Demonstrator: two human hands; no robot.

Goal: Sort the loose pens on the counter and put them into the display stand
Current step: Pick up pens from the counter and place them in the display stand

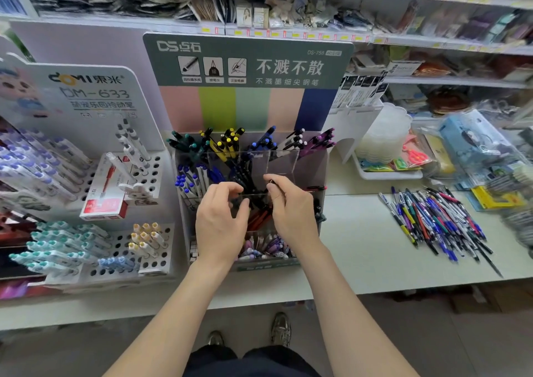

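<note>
Loose pens (435, 221): a big messy heap, flat on the counter (360, 232), well off to the right of the right hand (291, 209). Blue, purple, red, green, yellow, black and white ones all mixed up. Most lie slanted the same way, touching and crossing each other.

Display stand (282, 163): right under and behind both hands. See-through walls, with little boxes going up like steps. A green card on top with white words, then stripes of pink, green and blue.

Back row of the stand: just past the fingertips. Pens standing up and leaning, sorted by colour: dark green, yellow, blue, black with white tips, purple.

Middle row: white pens with blue tops just left of the left hand (220, 221). Dark pens between the two hands.

Front row: red and orange pens under the hands, pale pink and purple ones down by the wrists.

Left hand: over the middle of the stand. Fingers bent like a claw, thumb poking out to the right. Cannot tell if anything is held.

Right hand: just beside the left hand. Thumb and first finger pinching the top end of a dark pen (270, 188) over the middle row.

White stand with holes (150, 175): to the left of the left hand, with teal, yellow and blue pens stuck in it.

Red box (103, 200): leaning on that white stand.
</note>
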